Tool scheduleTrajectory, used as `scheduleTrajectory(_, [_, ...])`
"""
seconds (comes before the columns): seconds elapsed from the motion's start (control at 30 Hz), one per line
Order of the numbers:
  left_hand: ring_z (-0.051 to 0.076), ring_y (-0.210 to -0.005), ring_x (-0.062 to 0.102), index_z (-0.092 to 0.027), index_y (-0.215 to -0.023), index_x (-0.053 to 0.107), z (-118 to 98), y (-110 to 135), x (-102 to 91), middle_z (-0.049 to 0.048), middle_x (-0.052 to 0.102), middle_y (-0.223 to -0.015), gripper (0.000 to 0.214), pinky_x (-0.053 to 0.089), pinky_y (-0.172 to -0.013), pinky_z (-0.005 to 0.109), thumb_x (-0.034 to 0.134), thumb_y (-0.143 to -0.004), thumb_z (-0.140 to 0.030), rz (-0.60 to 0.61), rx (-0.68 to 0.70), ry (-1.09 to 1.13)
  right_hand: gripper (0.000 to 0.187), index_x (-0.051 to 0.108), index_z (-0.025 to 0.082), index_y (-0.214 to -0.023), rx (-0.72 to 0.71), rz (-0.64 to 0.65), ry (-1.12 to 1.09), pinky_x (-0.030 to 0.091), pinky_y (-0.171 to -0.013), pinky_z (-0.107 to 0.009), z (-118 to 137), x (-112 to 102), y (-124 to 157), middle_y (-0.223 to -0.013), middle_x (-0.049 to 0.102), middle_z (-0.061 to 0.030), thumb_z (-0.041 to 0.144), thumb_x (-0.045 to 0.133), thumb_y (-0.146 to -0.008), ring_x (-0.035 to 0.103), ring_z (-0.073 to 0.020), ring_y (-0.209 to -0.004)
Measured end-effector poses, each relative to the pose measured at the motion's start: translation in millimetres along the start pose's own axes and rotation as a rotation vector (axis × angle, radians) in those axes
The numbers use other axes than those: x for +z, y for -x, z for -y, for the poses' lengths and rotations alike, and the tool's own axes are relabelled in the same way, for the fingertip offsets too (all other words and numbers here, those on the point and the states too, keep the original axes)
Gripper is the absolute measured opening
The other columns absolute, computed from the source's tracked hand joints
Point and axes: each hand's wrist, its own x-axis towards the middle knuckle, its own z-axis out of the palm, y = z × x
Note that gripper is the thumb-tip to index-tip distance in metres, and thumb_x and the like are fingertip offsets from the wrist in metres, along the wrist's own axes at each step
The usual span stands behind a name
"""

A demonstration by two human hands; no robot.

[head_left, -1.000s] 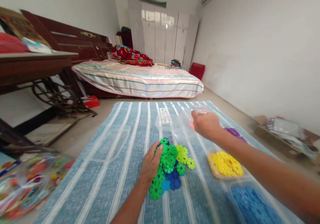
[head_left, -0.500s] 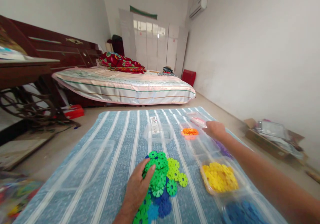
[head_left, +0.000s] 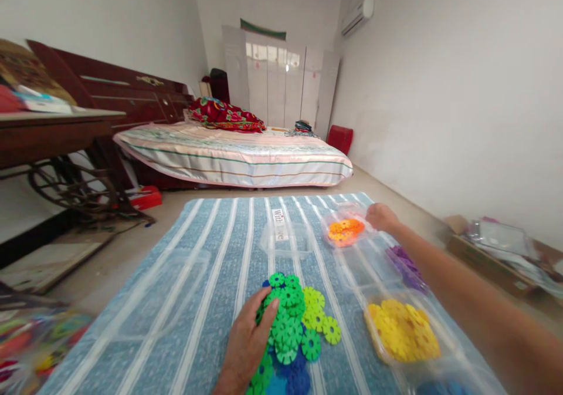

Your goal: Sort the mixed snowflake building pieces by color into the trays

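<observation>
My left hand (head_left: 250, 336) rests against the left side of a heap of green flower-shaped plastic discs (head_left: 287, 318), its thumb and fingers apart. Yellow-green discs (head_left: 313, 307) lie right of the heap, and dark blue discs (head_left: 295, 374) show below it. Stretched far forward, my right hand (head_left: 382, 216) is closed at the right edge of a clear plastic box of orange discs (head_left: 345, 230); its fingertips are partly hidden. Closer in stand a box of yellow discs (head_left: 402, 330) and one of purple discs (head_left: 407, 269). Blue discs (head_left: 446, 386) show at the bottom edge.
Clear empty boxes stand on the striped cloth (head_left: 229, 266): one at the middle (head_left: 288, 242), a larger one at left (head_left: 153, 295). Bags of coloured pieces (head_left: 39, 348) lie lower left. A bed (head_left: 237, 154), a sewing-machine table (head_left: 57, 131) and a cardboard box (head_left: 488, 260) surround the cloth.
The view has shifted slightly, moving the scene right and down. More of the orange discs shows beside my right hand, and the purple discs are less covered by my arm. My left hand stays on the heap.
</observation>
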Motion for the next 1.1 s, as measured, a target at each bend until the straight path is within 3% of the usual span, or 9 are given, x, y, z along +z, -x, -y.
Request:
scheduleTrajectory(0.1, [0.022, -0.113, 0.054, -0.020, -0.111, 0.061, -2, 1, 0.5, 0.0063, 0.062, -0.118, 0.047, 0.039, -0.102, 0.038, 0.044, -0.079, -0.051, 0.001, -0.013, 0.048, 0.023, 0.063, 0.015, -0.095, -0.028, -0.050, -0.002, 0.042, -0.061, -0.025, 8, -27, 14, -0.092, 0.066, -0.0082, 0.021, 0.046, -0.080, 0.061, -0.0199, -0.086])
scheduleTrajectory(0.23, [0.021, -0.114, 0.053, -0.018, -0.112, 0.060, -7, 3, 0.2, 0.0061, 0.062, -0.118, 0.048, 0.036, -0.104, 0.038, 0.040, -0.082, -0.051, -0.001, -0.030, 0.139, 0.031, 0.058, 0.017, -0.103, -0.153, -0.184, 0.084, 0.038, -0.060, -0.027, 46, -51, 58, -0.091, 0.067, -0.0093, 0.027, 0.044, -0.077, 0.061, -0.0227, -0.084])
scheduleTrajectory(0.37, [0.020, -0.116, 0.052, -0.017, -0.115, 0.058, -12, 8, -0.9, 0.0060, 0.061, -0.120, 0.050, 0.035, -0.104, 0.038, 0.037, -0.084, -0.051, 0.003, -0.023, 0.225, 0.030, 0.056, 0.014, -0.103, -0.341, -0.248, 0.238, 0.033, -0.056, -0.028, 92, -50, 110, -0.081, 0.068, -0.0117, 0.025, 0.040, -0.080, 0.061, -0.0228, -0.071])
scheduleTrajectory(0.47, [0.021, -0.118, 0.050, -0.016, -0.116, 0.057, -11, 9, -0.8, 0.0076, 0.059, -0.122, 0.053, 0.032, -0.106, 0.039, 0.035, -0.085, -0.052, -0.013, -0.031, 0.255, 0.021, 0.057, 0.012, -0.092, -0.562, -0.324, 0.295, 0.027, -0.053, -0.029, 117, -39, 142, -0.066, 0.065, -0.0109, 0.019, 0.041, -0.080, 0.058, -0.0195, -0.059])
scheduleTrajectory(0.6, [0.021, -0.120, 0.048, -0.014, -0.117, 0.056, -9, 9, -1.1, 0.0085, 0.057, -0.125, 0.054, 0.032, -0.106, 0.039, 0.033, -0.086, -0.052, -0.025, -0.025, 0.271, 0.014, 0.055, 0.014, -0.077, -0.860, -0.663, 0.296, 0.020, -0.052, -0.031, 135, -31, 174, -0.054, 0.057, -0.0046, 0.010, 0.042, -0.080, 0.049, -0.0152, -0.050])
scheduleTrajectory(0.7, [0.019, -0.116, 0.051, -0.017, -0.117, 0.056, -9, 9, -2.6, 0.0059, 0.060, -0.121, 0.051, 0.036, -0.103, 0.036, 0.032, -0.087, -0.050, -0.020, 0.005, 0.287, 0.017, 0.055, 0.013, -0.078, -0.960, -0.886, 0.301, 0.017, -0.052, -0.032, 138, -34, 185, -0.051, 0.053, -0.0021, 0.008, 0.040, -0.083, 0.043, -0.0142, -0.048])
scheduleTrajectory(0.87, [0.020, -0.115, 0.052, -0.019, -0.115, 0.057, -10, 8, -3.7, 0.0052, 0.061, -0.120, 0.046, 0.036, -0.103, 0.038, 0.036, -0.086, -0.049, -0.043, 0.003, 0.266, 0.019, 0.056, 0.013, -0.075, -0.880, -0.910, 0.337, 0.017, -0.053, -0.032, 128, -34, 164, -0.051, 0.053, -0.0022, 0.006, 0.040, -0.081, 0.044, -0.0150, -0.048])
scheduleTrajectory(1.0, [0.023, -0.116, 0.052, -0.018, -0.116, 0.057, -9, 8, -3.0, 0.0063, 0.060, -0.122, 0.048, 0.036, -0.103, 0.041, 0.046, -0.081, -0.049, -0.036, 0.001, 0.222, 0.016, 0.057, 0.013, -0.075, -0.680, -0.709, 0.332, 0.020, -0.054, -0.031, 116, -29, 141, -0.056, 0.060, -0.0060, 0.010, 0.042, -0.079, 0.050, -0.0156, -0.052])
scheduleTrajectory(1.1, [0.023, -0.117, 0.051, -0.019, -0.118, 0.056, -7, 7, -1.6, 0.0064, 0.059, -0.123, 0.049, 0.037, -0.102, 0.041, 0.047, -0.080, -0.049, -0.022, 0.031, 0.136, 0.020, 0.059, 0.013, -0.088, -0.455, -0.545, 0.285, 0.026, -0.056, -0.029, 102, -35, 125, -0.064, 0.064, -0.0088, 0.018, 0.042, -0.080, 0.057, -0.0183, -0.059])
